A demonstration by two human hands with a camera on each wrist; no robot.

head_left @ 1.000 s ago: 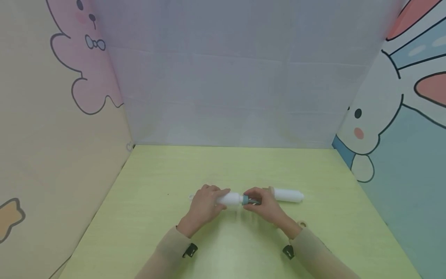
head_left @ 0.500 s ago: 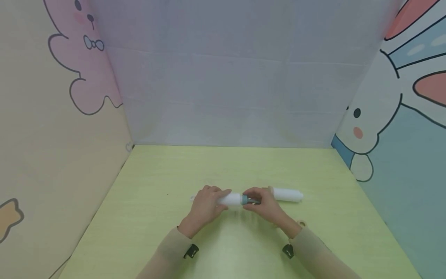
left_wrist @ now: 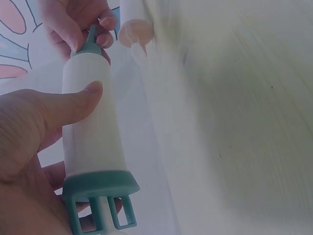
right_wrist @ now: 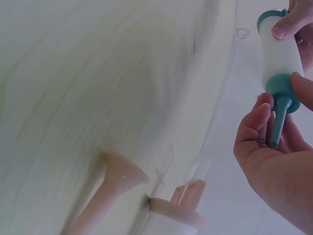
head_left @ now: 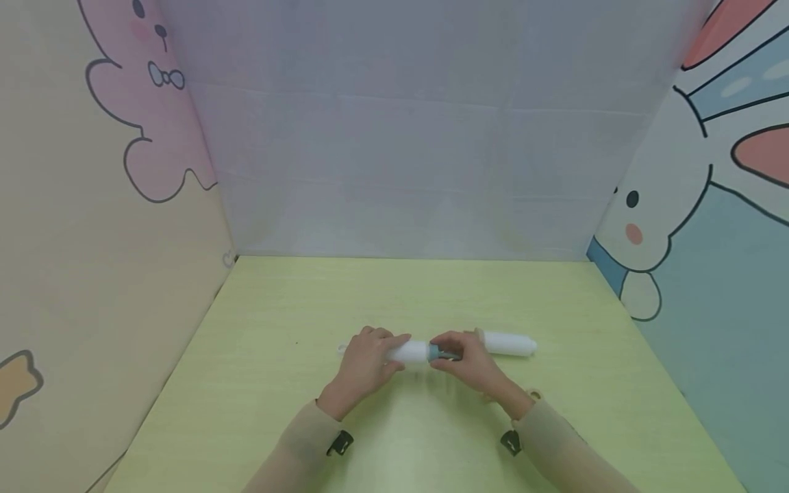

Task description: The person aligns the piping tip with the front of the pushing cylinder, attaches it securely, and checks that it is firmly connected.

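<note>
My two hands hold one white syringe-like tube [head_left: 410,352] with teal ends level above the green table [head_left: 394,301]. The left hand [head_left: 379,352] grips the white barrel [left_wrist: 93,127], its thumb [left_wrist: 73,105] lying along it, with the teal flange [left_wrist: 100,188] near the palm. Fingertips of my right hand [head_left: 446,354] pinch the teal nozzle [right_wrist: 279,117] at the tube's other end. In the right wrist view the barrel [right_wrist: 279,54] shows above that nozzle, with a left fingertip [right_wrist: 292,20] on it.
A second white tube [head_left: 508,344] with pinkish ends lies on the table just right of my right hand; its pink funnel tip [right_wrist: 117,178] shows in the right wrist view. Cartoon-printed walls [head_left: 92,205] close in the left, back and right sides.
</note>
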